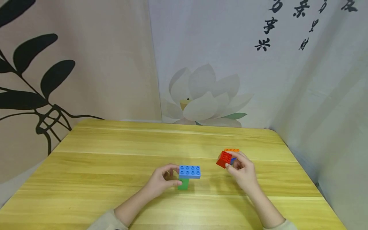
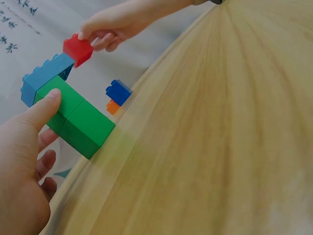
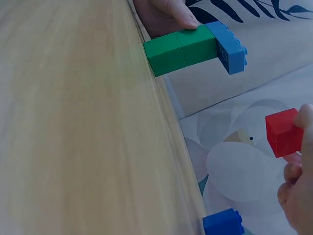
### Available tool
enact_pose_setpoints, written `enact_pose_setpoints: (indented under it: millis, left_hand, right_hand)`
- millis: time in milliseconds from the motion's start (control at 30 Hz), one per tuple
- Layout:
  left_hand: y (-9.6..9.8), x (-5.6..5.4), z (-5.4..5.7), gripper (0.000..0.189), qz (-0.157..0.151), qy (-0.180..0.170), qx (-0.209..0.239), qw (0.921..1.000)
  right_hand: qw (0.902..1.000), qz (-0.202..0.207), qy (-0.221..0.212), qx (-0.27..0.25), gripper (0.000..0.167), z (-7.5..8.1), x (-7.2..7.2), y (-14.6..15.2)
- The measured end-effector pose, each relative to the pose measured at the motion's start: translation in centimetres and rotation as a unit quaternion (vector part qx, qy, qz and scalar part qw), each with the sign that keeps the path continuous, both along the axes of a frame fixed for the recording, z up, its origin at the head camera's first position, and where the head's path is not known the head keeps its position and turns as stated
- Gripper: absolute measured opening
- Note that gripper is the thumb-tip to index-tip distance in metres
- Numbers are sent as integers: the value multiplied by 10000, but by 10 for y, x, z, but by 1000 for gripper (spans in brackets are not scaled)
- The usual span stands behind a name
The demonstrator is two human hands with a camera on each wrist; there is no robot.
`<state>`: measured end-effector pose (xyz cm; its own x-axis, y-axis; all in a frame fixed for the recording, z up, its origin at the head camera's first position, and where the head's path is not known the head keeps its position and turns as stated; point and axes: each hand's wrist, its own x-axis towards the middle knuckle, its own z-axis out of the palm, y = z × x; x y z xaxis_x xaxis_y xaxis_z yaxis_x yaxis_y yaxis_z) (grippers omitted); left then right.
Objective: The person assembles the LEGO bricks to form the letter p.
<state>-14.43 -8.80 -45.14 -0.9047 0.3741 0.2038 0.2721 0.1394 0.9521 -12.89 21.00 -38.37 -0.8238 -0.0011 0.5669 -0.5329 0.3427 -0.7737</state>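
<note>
My left hand point(image 1: 162, 181) holds a stack of two green bricks point(image 2: 78, 117) between thumb and fingers. A longer light blue brick point(image 1: 189, 172) lies across the top of that stack and juts out to the right. The stack's foot stands on the table. A red brick point(image 1: 224, 159) is pinched between the thumb and fingers of my right hand point(image 1: 244, 171), raised above the table and apart from the blue brick. In the right wrist view the red brick point(image 3: 284, 132) shows tilted slightly, its far side hidden by the fingers.
Behind my right hand lie a dark blue brick point(image 2: 118, 92) and an orange brick point(image 1: 231, 150), close together on the wooden table point(image 1: 115, 153). Printed curtains point(image 1: 201, 38) hang at the table's back edge and along the right side.
</note>
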Motion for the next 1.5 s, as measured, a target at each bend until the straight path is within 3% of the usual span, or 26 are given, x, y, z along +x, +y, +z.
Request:
enact_pose_setpoints:
  millis: [333, 767, 1333, 1433, 1500]
  left_hand:
    - [1, 0, 0, 38, 82, -23, -57, 9999]
    - [1, 0, 0, 38, 115, -6, -31, 9999]
    - [0, -1, -1, 37, 61, 76, -24, 9999]
    - [2, 4, 8, 36, 37, 41, -24, 10000]
    - [2, 4, 8, 36, 52, 32, -41, 10000]
  right_hand:
    - [9968, 765, 200, -88, 39, -11, -15, -4]
    - [9837, 1573, 857, -121, 42, 1, -21, -29]
    - [9804, 1871, 492, 374, 39, 15, -17, -61]
    - [9776, 2028, 434, 364, 39, 18, -15, -65]
    - [9759, 2123, 388, 324, 37, 25, -9, -69]
